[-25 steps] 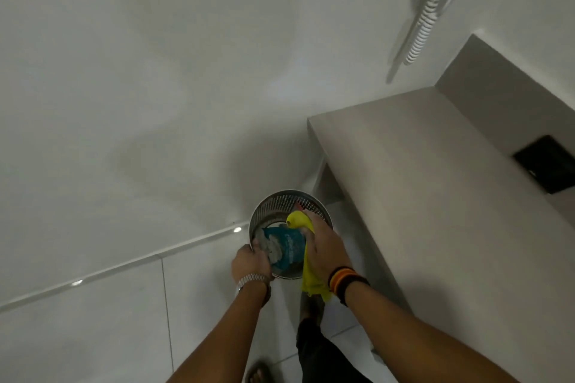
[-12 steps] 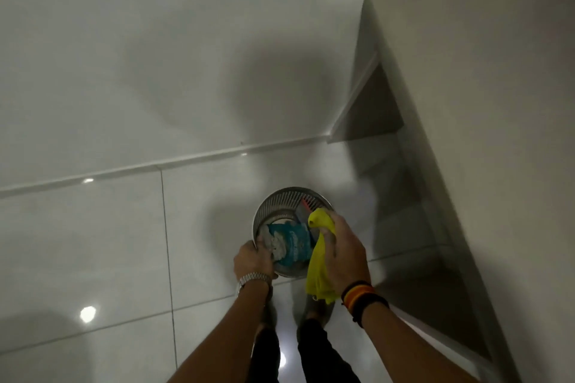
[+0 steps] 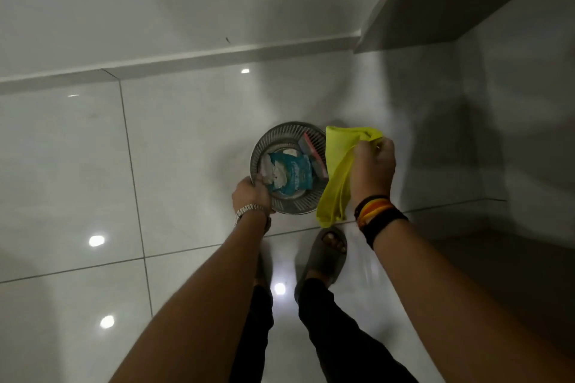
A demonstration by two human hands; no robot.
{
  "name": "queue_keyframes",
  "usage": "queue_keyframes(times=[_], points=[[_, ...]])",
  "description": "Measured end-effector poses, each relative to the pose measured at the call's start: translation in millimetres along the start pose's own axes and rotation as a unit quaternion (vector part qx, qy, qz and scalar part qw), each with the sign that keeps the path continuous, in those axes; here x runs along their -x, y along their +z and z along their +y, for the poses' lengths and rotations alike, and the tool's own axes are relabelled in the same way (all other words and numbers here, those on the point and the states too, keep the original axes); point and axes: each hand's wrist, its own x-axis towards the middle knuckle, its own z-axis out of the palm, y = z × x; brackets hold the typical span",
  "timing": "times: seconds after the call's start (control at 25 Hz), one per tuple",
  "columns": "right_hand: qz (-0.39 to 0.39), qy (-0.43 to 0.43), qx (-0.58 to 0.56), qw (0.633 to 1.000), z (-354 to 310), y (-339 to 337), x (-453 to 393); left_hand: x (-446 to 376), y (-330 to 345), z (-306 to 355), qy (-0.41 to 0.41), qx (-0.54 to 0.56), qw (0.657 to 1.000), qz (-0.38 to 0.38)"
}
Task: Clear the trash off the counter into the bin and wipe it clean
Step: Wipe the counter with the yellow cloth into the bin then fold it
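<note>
A round metal mesh bin [image 3: 281,134] stands on the white tiled floor. Inside it lie a crumpled teal and white wrapper [image 3: 292,176], white paper and a pink-edged packet [image 3: 308,143]. My left hand [image 3: 252,194] grips the bin's near-left rim. My right hand [image 3: 371,168] is just right of the bin, closed on a yellow cloth [image 3: 337,171] that hangs down over the bin's right rim.
The counter's grey underside [image 3: 460,0] juts in at the top right, with shadowed space beneath it. A white skirting [image 3: 186,60] runs along the wall. My feet, one in a grey slipper [image 3: 326,253], stand just behind the bin.
The view has tilted down to the floor, so the counter top has left the frame. My right hand with the cloth has moved off the bin's opening to its right side.
</note>
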Motion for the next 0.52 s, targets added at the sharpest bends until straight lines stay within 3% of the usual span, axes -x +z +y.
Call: queue_keyframes(times=[0.12,0.2,0.24,0.32,0.4,0.52], points=[[-0.018,0.130,-0.143,0.981,-20,-6,4,16,-8,7,0.058,-0.025,0.998,0.013],[-0.082,0.213,-0.272,0.935,-46,-11,20,49,-23,24,0.156,-0.004,0.987,0.031],[-0.119,0.232,-0.329,0.908,-62,-14,29,71,-33,38,0.170,0.059,0.984,0.002],[-0.169,0.256,-0.369,0.877,-103,-22,51,119,-61,72,0.128,0.191,0.965,-0.126],[-0.184,0.251,-0.304,0.901,-158,-34,84,165,-97,102,0.101,0.232,0.943,-0.216],[-0.132,0.169,-0.237,0.947,-240,-70,130,245,-173,143,0.129,0.195,0.939,-0.253]])
